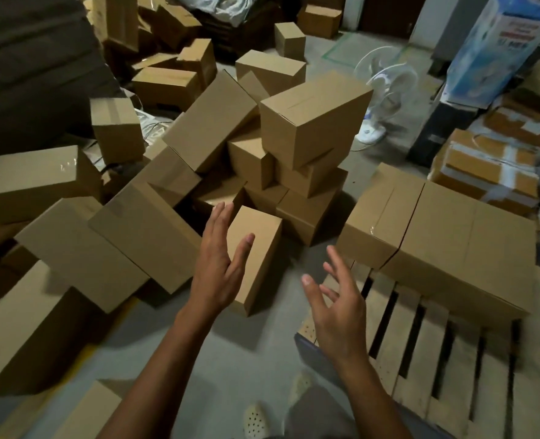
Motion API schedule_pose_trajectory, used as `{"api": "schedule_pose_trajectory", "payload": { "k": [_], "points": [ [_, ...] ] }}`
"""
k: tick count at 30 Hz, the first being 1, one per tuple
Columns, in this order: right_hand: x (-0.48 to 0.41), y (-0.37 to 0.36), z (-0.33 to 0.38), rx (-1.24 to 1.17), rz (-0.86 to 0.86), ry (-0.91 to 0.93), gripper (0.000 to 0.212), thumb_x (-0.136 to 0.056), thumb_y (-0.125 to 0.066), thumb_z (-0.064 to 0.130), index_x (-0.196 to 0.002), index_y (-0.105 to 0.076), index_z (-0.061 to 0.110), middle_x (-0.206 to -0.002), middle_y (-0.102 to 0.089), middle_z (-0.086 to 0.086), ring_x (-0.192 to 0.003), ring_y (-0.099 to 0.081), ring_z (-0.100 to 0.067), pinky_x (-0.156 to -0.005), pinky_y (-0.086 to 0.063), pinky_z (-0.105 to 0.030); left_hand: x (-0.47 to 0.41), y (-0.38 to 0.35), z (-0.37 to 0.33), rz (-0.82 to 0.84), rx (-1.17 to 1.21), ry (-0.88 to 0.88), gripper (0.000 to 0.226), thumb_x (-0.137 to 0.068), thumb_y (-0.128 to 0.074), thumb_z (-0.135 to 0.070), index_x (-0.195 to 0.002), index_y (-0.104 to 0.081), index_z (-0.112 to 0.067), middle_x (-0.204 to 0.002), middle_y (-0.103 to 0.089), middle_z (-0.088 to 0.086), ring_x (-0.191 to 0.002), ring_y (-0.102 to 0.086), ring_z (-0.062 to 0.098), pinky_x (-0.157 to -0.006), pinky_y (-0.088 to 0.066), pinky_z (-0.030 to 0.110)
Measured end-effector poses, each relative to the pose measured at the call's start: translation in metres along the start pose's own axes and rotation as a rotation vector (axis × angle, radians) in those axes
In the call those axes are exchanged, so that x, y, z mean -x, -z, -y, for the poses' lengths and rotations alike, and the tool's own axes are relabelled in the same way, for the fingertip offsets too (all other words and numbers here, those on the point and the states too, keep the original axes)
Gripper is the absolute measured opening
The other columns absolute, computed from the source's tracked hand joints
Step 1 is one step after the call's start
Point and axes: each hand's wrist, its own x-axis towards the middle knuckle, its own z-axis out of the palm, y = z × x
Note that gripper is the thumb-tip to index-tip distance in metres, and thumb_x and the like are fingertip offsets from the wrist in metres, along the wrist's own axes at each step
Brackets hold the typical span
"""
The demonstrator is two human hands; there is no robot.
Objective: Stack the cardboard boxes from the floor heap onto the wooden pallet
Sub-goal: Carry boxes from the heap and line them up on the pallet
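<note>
dim storeroom, grey concrete floor (256, 343). left hand (218, 264), right hand (338, 308) reaching, fingers spread, empty, toward small upright brown cardboard box (263, 248); likely light, stiff; best gripping opposite side faces.

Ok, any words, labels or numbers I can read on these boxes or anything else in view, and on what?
Blue carton: red panel with white lettering, too blurred to read.
Taped parcels: nothing legible.
Heap boxes, pallet boxes: plain brown, no print visible.
</note>
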Motion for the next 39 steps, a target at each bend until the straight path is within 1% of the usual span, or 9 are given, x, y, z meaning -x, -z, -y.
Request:
{"api": "schedule_pose_trajectory", "payload": {
  "k": [3, 8, 15, 17, 19, 25, 28, 34, 39],
  "points": [
    [-0.015, -0.009, -0.006, 0.028, 0.062, -0.030, 0.063, -0.077, -0.054, 0.069, -0.132, -0.024, 0.064, -0.159, -0.030, 0.019, -0.130, -0.041, 0.005, -0.097, -0.043, -0.016, -0.023, -0.009, 0.009, 0.014, 0.015, -0.014, 0.067, -0.098, -0.040, -0.055, -0.157, -0.022, -0.030, -0.166, -0.017, -0.004, -0.151, -0.019, 0.014, -0.115, -0.023, 0.038],
    [-0.080, -0.012, -0.001, -0.036, 0.066, -0.037, 0.069, -0.072, -0.053, 0.075, -0.134, -0.023, 0.065, -0.161, -0.028, 0.019, -0.139, -0.035, 0.003, -0.103, -0.040, -0.016, -0.080, -0.030, 0.018, 0.031, 0.025, -0.010, 0.064, -0.099, -0.042, -0.053, -0.156, -0.023, -0.031, -0.165, -0.020, -0.004, -0.149, -0.022, 0.012, -0.117, -0.028, 0.043],
    [-0.198, -0.015, 0.012, -0.026, 0.066, 0.030, 0.063, -0.093, -0.063, 0.043, -0.146, -0.030, 0.045, -0.157, -0.036, 0.010, -0.122, -0.038, 0.019, -0.095, -0.040, -0.009, -0.165, -0.049, 0.016, 0.009, 0.099, -0.008, 0.068, -0.096, -0.036, -0.062, -0.156, -0.025, -0.031, -0.165, -0.023, -0.005, -0.148, -0.026, 0.014, -0.116, -0.032, 0.056],
    [-0.230, -0.011, 0.013, -0.013, 0.028, 0.023, 0.059, -0.093, -0.063, 0.042, -0.144, -0.032, 0.046, -0.154, -0.040, 0.007, -0.125, -0.044, 0.010, -0.094, -0.044, -0.013, -0.188, -0.054, 0.018, -0.005, 0.111, 0.008, 0.073, -0.093, -0.036, -0.064, -0.156, -0.025, -0.030, -0.164, -0.024, -0.004, -0.148, -0.027, 0.014, -0.115, -0.033, 0.057],
    [-0.259, -0.009, 0.013, -0.023, -0.013, -0.003, 0.056, -0.094, -0.063, 0.041, -0.143, -0.036, 0.045, -0.150, -0.045, 0.007, -0.125, -0.048, 0.003, -0.088, -0.048, -0.013, -0.210, -0.058, 0.020, -0.006, 0.120, 0.016, 0.075, -0.092, -0.035, -0.065, -0.157, -0.026, -0.028, -0.164, -0.025, -0.004, -0.147, -0.028, 0.015, -0.115, -0.033, 0.057],
    [-0.351, -0.014, 0.006, -0.013, -0.095, -0.082, 0.053, -0.095, -0.062, 0.040, -0.145, -0.044, 0.036, -0.142, -0.050, 0.011, -0.100, -0.050, 0.019, -0.065, -0.043, -0.004, -0.307, -0.076, 0.034, 0.017, 0.167, 0.015, 0.077, -0.090, -0.036, -0.066, -0.156, -0.029, -0.027, -0.160, -0.029, -0.005, -0.143, -0.035, 0.016, -0.112, -0.038, 0.046],
    [-0.412, -0.025, 0.000, -0.003, -0.087, -0.096, 0.050, -0.096, -0.061, 0.037, -0.143, -0.046, 0.034, -0.144, -0.050, 0.011, -0.115, -0.052, 0.005, -0.070, -0.042, -0.007, -0.377, -0.093, 0.045, 0.048, 0.202, 0.008, 0.081, -0.088, -0.036, -0.069, -0.155, -0.030, -0.024, -0.158, -0.034, -0.001, -0.139, -0.037, 0.011, -0.111, -0.039, 0.040],
    [-0.555, -0.064, -0.021, -0.040, -0.070, -0.239, 0.052, -0.096, -0.062, 0.035, -0.145, -0.046, 0.029, -0.144, -0.051, 0.006, -0.122, -0.053, -0.007, -0.077, -0.042, -0.014, -0.541, -0.146, 0.082, 0.141, 0.133, 0.087, 0.086, -0.084, -0.034, -0.078, -0.152, -0.036, -0.025, -0.154, -0.041, 0.005, -0.136, -0.044, 0.025, -0.107, -0.043, 0.056],
    [-0.668, -0.098, -0.053, -0.051, -0.053, -0.453, 0.053, -0.097, -0.062, 0.036, -0.146, -0.044, 0.029, -0.142, -0.053, 0.004, -0.111, -0.053, -0.005, -0.087, -0.049, -0.025, -0.663, -0.200, 0.131, 0.229, 0.102, 0.183, 0.058, -0.100, -0.044, -0.054, -0.150, -0.040, -0.025, -0.151, -0.045, 0.003, -0.134, -0.046, 0.021, -0.107, -0.043, 0.048]
  ]
}}
